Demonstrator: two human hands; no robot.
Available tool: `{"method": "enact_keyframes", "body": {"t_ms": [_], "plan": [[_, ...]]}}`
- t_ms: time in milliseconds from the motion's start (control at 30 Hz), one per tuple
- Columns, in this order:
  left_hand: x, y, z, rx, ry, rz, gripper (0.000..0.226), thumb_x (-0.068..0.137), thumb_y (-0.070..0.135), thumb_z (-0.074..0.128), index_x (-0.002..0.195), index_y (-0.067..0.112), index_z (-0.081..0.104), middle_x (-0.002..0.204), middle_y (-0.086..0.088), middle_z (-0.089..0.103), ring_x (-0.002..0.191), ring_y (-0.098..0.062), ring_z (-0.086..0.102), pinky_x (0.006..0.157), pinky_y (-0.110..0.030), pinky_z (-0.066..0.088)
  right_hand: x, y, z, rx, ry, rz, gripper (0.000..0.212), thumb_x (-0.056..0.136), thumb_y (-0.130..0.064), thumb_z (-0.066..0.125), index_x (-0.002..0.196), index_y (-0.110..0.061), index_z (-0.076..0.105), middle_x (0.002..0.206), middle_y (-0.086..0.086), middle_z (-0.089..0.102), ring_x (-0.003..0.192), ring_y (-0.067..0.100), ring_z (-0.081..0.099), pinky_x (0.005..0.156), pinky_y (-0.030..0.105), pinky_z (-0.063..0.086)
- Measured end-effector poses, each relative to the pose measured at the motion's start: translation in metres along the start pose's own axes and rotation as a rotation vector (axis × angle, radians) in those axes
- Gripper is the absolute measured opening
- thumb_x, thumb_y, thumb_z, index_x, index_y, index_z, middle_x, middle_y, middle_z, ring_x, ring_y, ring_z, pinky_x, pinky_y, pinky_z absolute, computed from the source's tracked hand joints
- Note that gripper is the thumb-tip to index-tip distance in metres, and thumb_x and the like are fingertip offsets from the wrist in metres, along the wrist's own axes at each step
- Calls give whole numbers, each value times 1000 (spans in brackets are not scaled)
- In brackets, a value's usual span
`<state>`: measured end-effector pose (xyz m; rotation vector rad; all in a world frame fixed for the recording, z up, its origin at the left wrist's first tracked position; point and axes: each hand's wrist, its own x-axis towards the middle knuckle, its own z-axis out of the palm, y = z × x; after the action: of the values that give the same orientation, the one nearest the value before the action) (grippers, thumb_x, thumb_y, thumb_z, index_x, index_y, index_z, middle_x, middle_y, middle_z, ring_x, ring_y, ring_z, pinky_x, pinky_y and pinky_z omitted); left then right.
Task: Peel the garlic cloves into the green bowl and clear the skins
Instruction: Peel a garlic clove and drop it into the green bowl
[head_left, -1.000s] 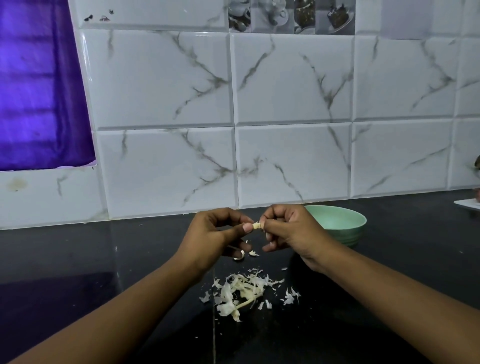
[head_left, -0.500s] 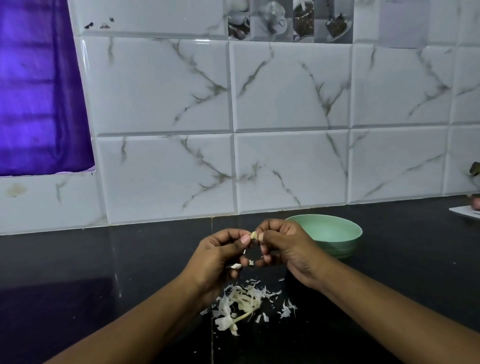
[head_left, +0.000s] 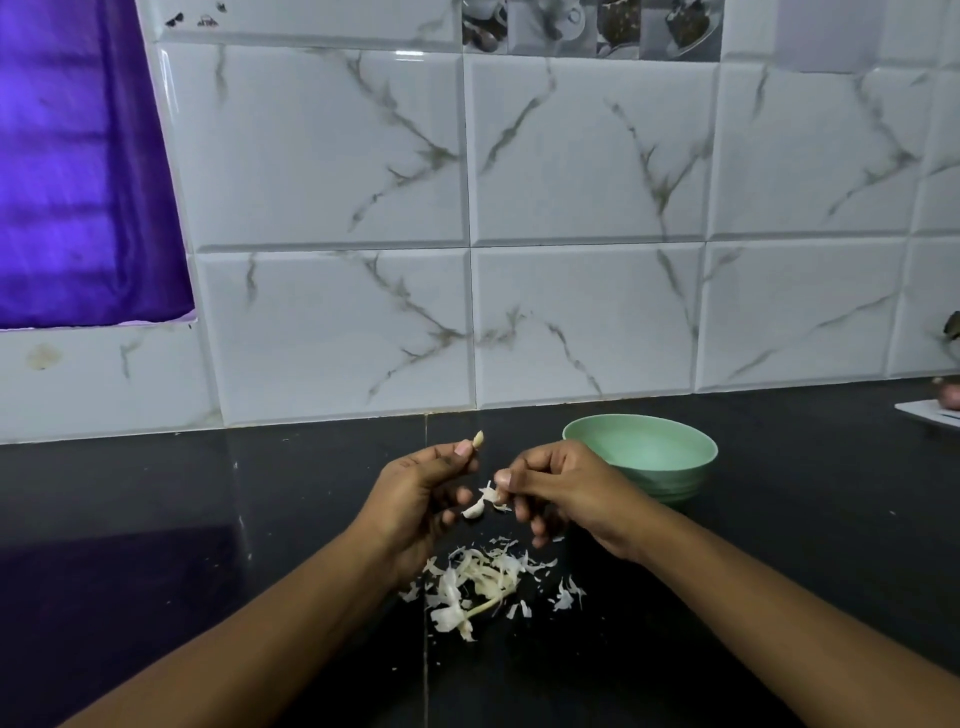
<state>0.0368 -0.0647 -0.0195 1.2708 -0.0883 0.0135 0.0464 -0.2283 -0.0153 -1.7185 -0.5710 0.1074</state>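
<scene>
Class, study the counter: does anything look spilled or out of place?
Skins lie scattered on the counter in front of the bowl, not cleared. Left hand pinches a clove, right hand a skin strip. Nothing else odd.

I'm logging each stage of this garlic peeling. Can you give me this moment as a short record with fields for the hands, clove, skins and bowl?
left hand: pinches a garlic clove at its fingertips, above the black counter
right hand: pinches a strip of skin, apart from the clove
skin pile: loose on the counter, below the hands
green bowl: upright on the counter, behind the right hand; no clove visible in the part of its inside that shows
stage: peeling under way, skins not yet cleared
</scene>
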Motion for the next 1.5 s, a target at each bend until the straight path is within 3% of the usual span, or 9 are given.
{"method": "enact_keyframes", "body": {"t_ms": [367, 500, 600, 700, 833, 1000, 1133, 1300, 1500], "plan": [[-1, 2, -2, -10, -52, -84, 7, 89, 13, 57, 90, 11, 64, 64, 6, 62, 39, -3, 50, 31, -11, 30, 0, 4, -6, -236, -33, -85, 20, 72, -10, 80, 70, -15, 61, 57, 1, 54, 46, 12, 49, 45, 24, 47], [-1, 3, -2, -10, -70, -97, 8, 90, 15, 56, 90, 12, 63, 65, 5, 61, 39, -4, 51, 31, -11, 30, -1, 0, -8, -232, -25, -127, 19, 81, 2, 68, 80, -14, 58, 60, -4, 60, 55, 6, 60, 49, 22, 51], [-3, 3, -1, 6, -84, -96, 8, 90, 14, 56, 88, 12, 63, 64, 6, 60, 39, -4, 52, 30, -11, 30, -2, -3, -8, -167, -9, -139, 13, 90, -2, 58, 87, -14, 61, 71, -3, 67, 64, 12, 65, 54, 25, 52], [-4, 2, 0, 45, -72, -21, 7, 90, 12, 57, 86, 9, 63, 65, 4, 61, 41, -6, 54, 32, -14, 35, 0, -2, -5, -120, 95, -147, 5, 90, -12, 61, 92, -15, 64, 73, 1, 69, 57, 16, 64, 50, 25, 48], [-5, -1, 2, 162, 34, 173, 8, 87, 7, 63, 79, 6, 65, 64, -1, 64, 46, -11, 60, 41, -19, 47, 3, 4, -1, -101, 193, -196, 16, 83, -9, 70, 94, -20, 66, 83, 2, 64, 63, 15, 66, 51, 23, 52], [-6, -4, 4, 335, 111, 363, 5, 83, 9, 70, 78, 6, 70, 64, -12, 69, 56, -20, 67, 55, -31, 56, 5, 3, 1, -96, 280, -279, 14, 80, -2, 71, 83, -15, 68, 70, -3, 66, 62, 10, 67, 55, 22, 54], [-9, -6, 5, 446, 173, 447, 6, 81, 14, 75, 75, 13, 73, 61, -9, 70, 59, -21, 70, 64, -42, 60, 3, 2, 2, -129, 330, -340, 17, 77, -1, 74, 77, -16, 66, 64, -2, 66, 59, 12, 67, 54, 22, 54], [-12, -4, 6, 561, 194, 559, 4, 79, 21, 76, 76, 20, 74, 60, 0, 71, 59, -13, 70, 63, -36, 60, 4, -1, 2, -84, 319, -333, 19, 77, 2, 73, 76, -14, 64, 66, 0, 65, 55, 12, 66, 50, 13, 46], [-12, -4, 4, 632, 208, 626, 6, 79, 23, 76, 75, 26, 73, 59, 7, 70, 57, -6, 67, 59, -24, 56, 5, -1, 1, -81, 310, -289, 18, 78, 0, 73, 74, -14, 61, 64, 1, 66, 55, 19, 67, 47, 16, 46]]}}
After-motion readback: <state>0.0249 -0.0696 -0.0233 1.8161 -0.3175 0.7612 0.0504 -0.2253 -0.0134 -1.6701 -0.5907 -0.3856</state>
